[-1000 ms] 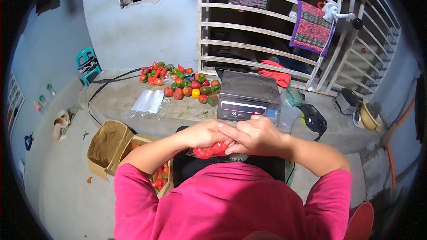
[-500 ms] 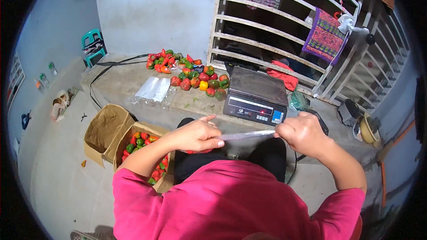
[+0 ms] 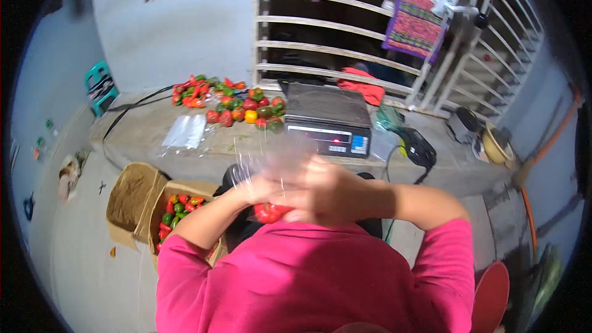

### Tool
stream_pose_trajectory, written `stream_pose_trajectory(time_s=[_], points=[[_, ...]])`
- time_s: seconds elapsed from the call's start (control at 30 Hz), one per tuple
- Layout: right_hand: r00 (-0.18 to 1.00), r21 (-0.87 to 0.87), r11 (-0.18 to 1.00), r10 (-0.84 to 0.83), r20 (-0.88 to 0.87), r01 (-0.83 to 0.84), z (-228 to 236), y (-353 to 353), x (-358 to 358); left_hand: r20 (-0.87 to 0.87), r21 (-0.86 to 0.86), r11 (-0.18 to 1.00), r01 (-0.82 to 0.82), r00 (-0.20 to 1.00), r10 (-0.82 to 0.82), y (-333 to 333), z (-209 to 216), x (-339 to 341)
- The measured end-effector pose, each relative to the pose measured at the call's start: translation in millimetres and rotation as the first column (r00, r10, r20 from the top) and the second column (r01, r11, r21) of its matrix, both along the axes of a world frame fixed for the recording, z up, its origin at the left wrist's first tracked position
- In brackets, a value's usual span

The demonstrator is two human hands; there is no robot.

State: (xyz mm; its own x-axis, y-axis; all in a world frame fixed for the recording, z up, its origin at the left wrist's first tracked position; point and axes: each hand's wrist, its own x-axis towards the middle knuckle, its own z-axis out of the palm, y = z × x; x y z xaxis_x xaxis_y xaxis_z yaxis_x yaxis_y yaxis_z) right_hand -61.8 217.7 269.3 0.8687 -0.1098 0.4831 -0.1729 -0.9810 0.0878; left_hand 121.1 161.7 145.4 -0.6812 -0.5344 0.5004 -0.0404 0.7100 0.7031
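In front of my chest my two hands are close together. My left hand (image 3: 262, 191) is closed on a clear plastic bag (image 3: 248, 169), whose loose film sticks up and is blurred. Just below the fingers shows a red bell pepper (image 3: 269, 213), apparently in the bag; the rest is hidden by the hands. My right hand (image 3: 336, 190) lies across beside the left one, over the bag, and its fingers are smeared by motion. Beyond the hands, a black digital scale (image 3: 327, 117) sits on the concrete ledge with nothing on its platform.
Red, green and yellow peppers (image 3: 250, 110) lie on the ledge (image 3: 139, 120) left of the scale, near flat clear bags (image 3: 185, 131). Cardboard boxes (image 3: 132, 200) stand at my left, one holding peppers (image 3: 179, 206). A barred gate (image 3: 333, 49) rises behind; a yellowish bowl (image 3: 495, 143) is at right.
My right hand has moved left to meet my left hand. The bag, earlier stretched between them, is now bunched with its film upright. The view has swung to the right.
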Motion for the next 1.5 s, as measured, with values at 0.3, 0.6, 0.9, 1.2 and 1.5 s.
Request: stream_pose_trajectory(time_s=[0.3, 0.6, 0.9, 1.2, 1.5], points=[[0.976, -0.216, 0.975, -0.093, -0.199, 0.048, -10, -29, -38, 0.121, 0.422, 0.891, 0.169, 0.963, -0.24, 21, 43, -3], [0.927, -0.443, 0.864, -0.339, -0.161, 0.239, 61, -68, -92, 0.056, -0.384, 0.839, -0.386, 0.897, 0.438, -17, 23, -12], [0.682, -0.414, 0.577, -0.712, 0.17, 0.705, 72, -174, -91, 0.051, -0.174, 0.885, -0.433, 0.893, 0.447, -18, -20, -112], [0.543, -0.322, 0.499, -0.838, 0.056, 0.804, 86, -115, -128, 0.235, 0.147, 0.988, -0.049, 0.972, 0.013, -34, -5, -65], [0.755, -0.321, 0.688, -0.63, 0.181, 0.651, 92, -73, -96, 0.161, -0.15, 0.981, -0.122, 0.976, 0.146, -55, 69, -47]])
